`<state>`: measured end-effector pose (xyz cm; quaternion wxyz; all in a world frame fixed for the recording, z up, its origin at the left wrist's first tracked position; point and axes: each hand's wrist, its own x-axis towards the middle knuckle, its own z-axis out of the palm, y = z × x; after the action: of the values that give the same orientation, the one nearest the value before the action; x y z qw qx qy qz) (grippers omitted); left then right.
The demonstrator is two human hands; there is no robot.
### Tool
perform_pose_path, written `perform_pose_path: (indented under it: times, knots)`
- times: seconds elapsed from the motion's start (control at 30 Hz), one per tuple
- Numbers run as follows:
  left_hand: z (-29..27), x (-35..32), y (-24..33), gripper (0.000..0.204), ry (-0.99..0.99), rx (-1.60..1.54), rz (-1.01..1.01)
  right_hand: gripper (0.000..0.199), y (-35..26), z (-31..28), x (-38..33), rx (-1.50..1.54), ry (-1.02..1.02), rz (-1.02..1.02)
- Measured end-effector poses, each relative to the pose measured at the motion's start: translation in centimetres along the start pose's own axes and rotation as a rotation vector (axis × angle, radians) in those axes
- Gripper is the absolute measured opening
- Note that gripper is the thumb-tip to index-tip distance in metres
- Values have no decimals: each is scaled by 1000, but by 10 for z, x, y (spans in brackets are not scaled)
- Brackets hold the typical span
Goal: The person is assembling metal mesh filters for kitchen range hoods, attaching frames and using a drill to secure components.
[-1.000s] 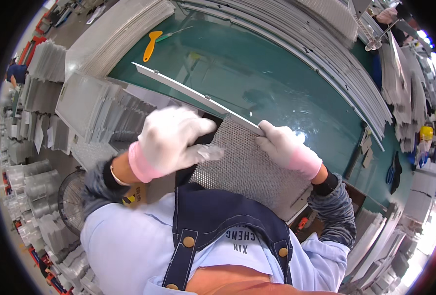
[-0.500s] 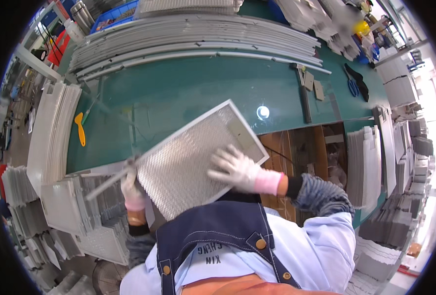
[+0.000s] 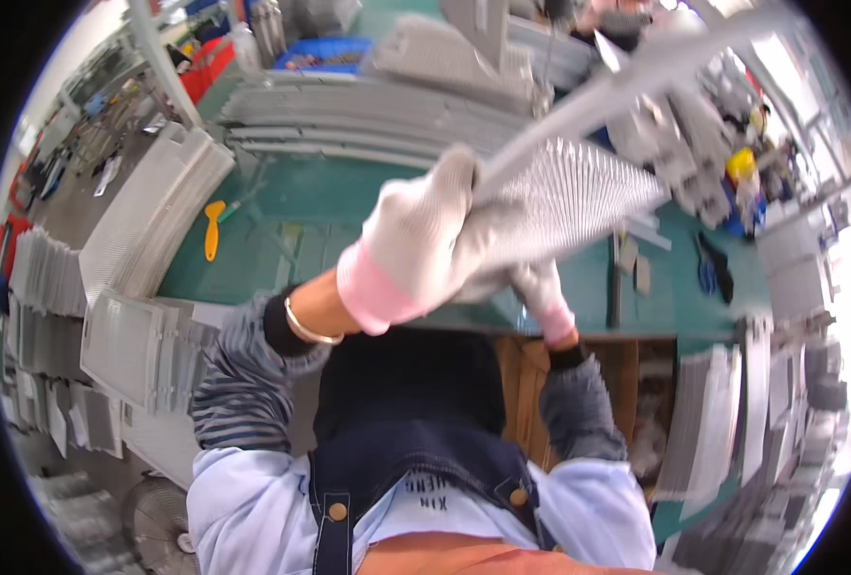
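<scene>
Grey mesh filter panel [image 3: 579,196], framed, tilted, held mid-air.

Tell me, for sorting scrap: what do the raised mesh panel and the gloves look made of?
Mesh panel: seemingly aluminium, matte silver-grey frame around fine ribbed mesh, though blurred. Gloves on the left hand and right hand: white knitted fabric, likely cotton, with pink cuffs.

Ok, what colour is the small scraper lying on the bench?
Yellow: the scraper shows in the head view, on the green bench.

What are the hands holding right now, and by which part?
Both gloved hands, left hand and right hand, grip the grey rectangular metal mesh filter panel along its near lower edge, raised above the green table.
</scene>
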<state>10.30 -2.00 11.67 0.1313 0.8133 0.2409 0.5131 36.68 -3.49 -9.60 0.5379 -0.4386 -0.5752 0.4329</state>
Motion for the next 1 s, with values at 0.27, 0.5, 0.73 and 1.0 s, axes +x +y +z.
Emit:
perform_pose_path:
  times: [0.27,0.5,0.73,1.0]
  knots:
    - [-45,-55,-84,40,-55,-69,-317,15,-132,45,28,132,-72,169]
    - [-60,-115,-84,60,-37,-100,-620,26,-119,93,15,355,-41,325]
    - [-132,-27,-66,88,-752,-181,-648,24,-162,109,-10,139,-86,235]
    - [-51,29,-27,51,-1093,-222,-163,43,-158,112,-21,223,-63,99]
